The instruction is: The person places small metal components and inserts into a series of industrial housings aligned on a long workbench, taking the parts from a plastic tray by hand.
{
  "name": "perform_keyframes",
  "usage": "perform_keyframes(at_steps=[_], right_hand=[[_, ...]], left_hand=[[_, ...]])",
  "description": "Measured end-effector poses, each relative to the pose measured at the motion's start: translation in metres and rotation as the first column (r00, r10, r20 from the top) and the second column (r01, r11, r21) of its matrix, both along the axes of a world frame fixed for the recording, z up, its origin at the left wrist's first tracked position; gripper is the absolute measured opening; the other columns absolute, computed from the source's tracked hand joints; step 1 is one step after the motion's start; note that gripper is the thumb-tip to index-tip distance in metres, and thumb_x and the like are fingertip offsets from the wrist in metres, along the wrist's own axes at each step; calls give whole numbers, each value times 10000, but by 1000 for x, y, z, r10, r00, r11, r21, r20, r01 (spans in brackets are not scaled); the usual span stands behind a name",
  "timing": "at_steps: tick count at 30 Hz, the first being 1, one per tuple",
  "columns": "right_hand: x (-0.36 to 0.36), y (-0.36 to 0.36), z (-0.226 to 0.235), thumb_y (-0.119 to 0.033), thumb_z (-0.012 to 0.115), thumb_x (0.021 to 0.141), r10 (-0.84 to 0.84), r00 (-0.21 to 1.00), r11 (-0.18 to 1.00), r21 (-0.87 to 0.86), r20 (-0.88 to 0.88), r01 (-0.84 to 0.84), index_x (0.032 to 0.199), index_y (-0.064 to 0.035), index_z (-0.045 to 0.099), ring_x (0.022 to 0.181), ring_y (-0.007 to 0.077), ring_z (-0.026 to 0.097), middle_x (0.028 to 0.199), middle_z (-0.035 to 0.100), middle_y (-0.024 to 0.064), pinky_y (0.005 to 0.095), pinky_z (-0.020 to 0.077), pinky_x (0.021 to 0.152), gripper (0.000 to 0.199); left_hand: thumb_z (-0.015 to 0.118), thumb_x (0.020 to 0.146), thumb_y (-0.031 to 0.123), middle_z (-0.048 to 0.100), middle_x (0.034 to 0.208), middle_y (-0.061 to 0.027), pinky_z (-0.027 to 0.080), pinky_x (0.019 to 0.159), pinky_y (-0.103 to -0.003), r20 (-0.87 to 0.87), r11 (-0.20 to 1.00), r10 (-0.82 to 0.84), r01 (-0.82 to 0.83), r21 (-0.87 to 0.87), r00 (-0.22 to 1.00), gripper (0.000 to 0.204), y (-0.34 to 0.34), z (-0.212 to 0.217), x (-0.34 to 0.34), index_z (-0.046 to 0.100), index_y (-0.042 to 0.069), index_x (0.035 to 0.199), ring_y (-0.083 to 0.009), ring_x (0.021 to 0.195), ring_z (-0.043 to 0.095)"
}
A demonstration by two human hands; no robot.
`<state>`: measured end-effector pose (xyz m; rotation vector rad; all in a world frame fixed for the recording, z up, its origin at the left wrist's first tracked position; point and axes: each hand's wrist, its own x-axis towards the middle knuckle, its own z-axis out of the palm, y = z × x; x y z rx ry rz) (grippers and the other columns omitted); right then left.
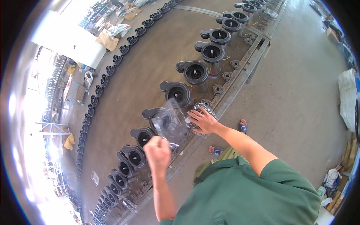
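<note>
My left hand (157, 152) is closed in a fist, smeared a little by motion, at the lower edge of a clear plastic bag (173, 125). The bag is blurred and hangs over the near side of a black round pump housing (160, 119). With fingers spread, my right hand (202, 120) lies on a heap of small shiny parts (209, 108) at the bench's near edge. What is under the palm is hidden. Another black housing (178, 94) with a metal shaft in its middle stands just beyond the bag.
A long row of similar black housings (212, 52) runs along the bench, with small grey castings (218, 89) beside them. The metal rail (240, 84) edges the bench. A second row of black parts (110, 70) curves along the far side. White sacks (348, 99) lie at the right.
</note>
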<state>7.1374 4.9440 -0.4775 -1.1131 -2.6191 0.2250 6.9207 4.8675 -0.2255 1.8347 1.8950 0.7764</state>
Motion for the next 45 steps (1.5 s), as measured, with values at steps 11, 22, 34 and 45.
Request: perform_keyframes(at_steps=[11,22,34,45], right_hand=[[-7,1,13,-509,712,832,-54,991,997,43,-121,60,1418,-45,512,1415,322,405,1519,458,143,488,319,1150,774],[37,-11,27,-292,804,746,-244,925,969,-99,-291,224,1090,-104,639,1031,304,576,1045,605,71,446,457,872,426],[15,-6,34,-233,809,691,-200,978,953,-244,-59,180,988,-100,646,1008,300,613,972,629,63,449,507,847,364],[-3,0,40,-317,809,747,-291,943,910,-259,162,325,915,-94,677,1033,298,646,964,680,80,438,534,849,309]], left_hand=[[560,1024,429,612,706,-43,388,504,-302,858,871,485,-181,-457,168,406,78,-21,-105,584,129,750,-192,640,581],[625,1019,227,633,682,1,409,484,-239,681,747,664,-223,-626,309,287,-83,-137,20,612,68,781,-76,539,545],[766,772,151,656,948,-119,545,699,-463,-64,994,77,-81,-73,995,317,18,-235,82,628,77,1048,-343,876,690],[794,747,230,675,916,-140,555,708,-476,-1,995,1,-1,-97,1000,312,23,-239,53,620,39,922,-357,852,695]])
